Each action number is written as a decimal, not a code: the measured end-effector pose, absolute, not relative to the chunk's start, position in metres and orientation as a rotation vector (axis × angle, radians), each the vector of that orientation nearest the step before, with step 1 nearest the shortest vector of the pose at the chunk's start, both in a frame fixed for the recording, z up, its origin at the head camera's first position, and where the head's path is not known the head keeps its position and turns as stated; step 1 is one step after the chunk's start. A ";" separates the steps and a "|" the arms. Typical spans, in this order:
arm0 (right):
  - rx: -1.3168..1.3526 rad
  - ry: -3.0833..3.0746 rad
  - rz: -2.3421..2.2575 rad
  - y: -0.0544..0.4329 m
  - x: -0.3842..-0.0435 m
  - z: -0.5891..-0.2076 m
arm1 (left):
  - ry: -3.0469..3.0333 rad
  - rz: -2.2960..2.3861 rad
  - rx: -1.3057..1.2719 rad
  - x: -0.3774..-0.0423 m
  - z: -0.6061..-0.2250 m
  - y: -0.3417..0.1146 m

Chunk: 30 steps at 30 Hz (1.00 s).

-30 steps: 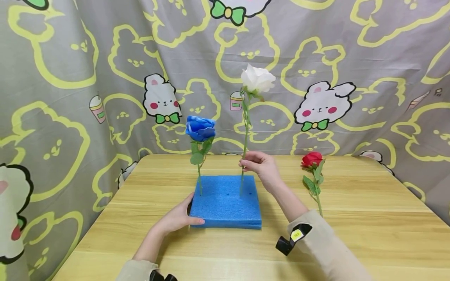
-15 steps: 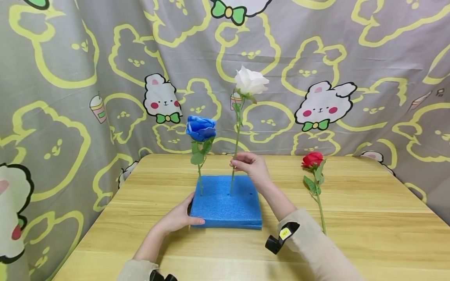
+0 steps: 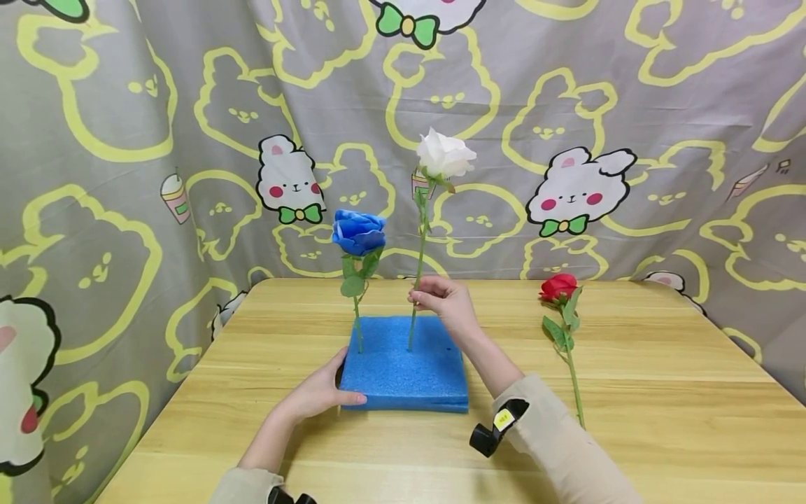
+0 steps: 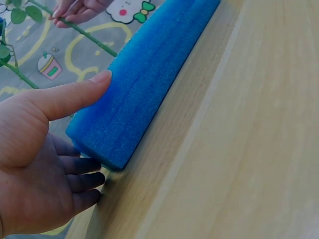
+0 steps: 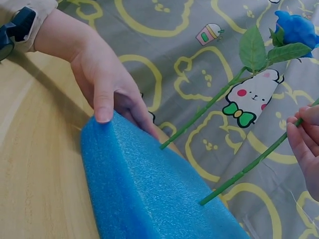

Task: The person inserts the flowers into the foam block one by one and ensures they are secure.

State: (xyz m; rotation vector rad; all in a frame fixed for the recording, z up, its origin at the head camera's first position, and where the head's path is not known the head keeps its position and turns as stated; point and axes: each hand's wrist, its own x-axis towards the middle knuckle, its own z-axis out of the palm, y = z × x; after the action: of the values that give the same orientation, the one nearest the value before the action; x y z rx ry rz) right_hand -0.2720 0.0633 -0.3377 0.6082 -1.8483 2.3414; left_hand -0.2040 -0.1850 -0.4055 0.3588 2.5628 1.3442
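A blue foam block (image 3: 403, 378) lies on the table, and a blue rose (image 3: 359, 233) stands upright in its left part. My left hand (image 3: 320, 383) grips the block's left side, the thumb (image 4: 92, 90) on the front edge and the fingers (image 4: 79, 174) along the side. Between thumb and fingers, my right hand (image 3: 446, 304) pinches the stem of a white rose (image 3: 444, 155). That stem (image 5: 244, 172) meets the foam's top at its lower end, leaning slightly right in the head view. A small dark hole (image 3: 449, 348) shows in the foam to the right of it.
To the right, a red rose (image 3: 559, 288) lies on the wooden table (image 3: 661, 392), its stem running toward the right sleeve (image 3: 560, 434). Behind the table hangs a grey curtain (image 3: 504, 231) with cartoon animals.
My right hand has moved left with the white rose, then slightly down; its stem end now meets the foam at the middle hole seen earlier. The left hand stays on the block.
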 end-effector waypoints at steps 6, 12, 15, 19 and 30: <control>0.612 -1.909 2.294 0.061 -0.273 -0.342 | 2.566 1.344 0.367 -0.204 -0.406 -0.186; 0.600 -1.973 2.258 0.062 -0.273 -0.345 | 2.590 1.313 0.364 -0.203 -0.406 -0.186; 0.595 -1.981 2.257 0.061 -0.272 -0.346 | 2.593 1.307 0.369 -0.203 -0.406 -0.186; 0.608 -1.999 2.257 0.061 -0.272 -0.348 | 2.594 1.307 0.371 -0.203 -0.406 -0.186; 0.620 -2.017 2.257 0.061 -0.273 -0.351 | 2.535 1.466 0.367 -0.204 -0.407 -0.183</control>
State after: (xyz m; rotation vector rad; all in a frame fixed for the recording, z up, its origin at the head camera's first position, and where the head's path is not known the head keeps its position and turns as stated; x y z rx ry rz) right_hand -0.2732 0.0615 -0.3512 0.6200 -2.0172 2.2569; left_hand -0.2044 -0.1827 -0.4071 0.3674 2.5351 1.4657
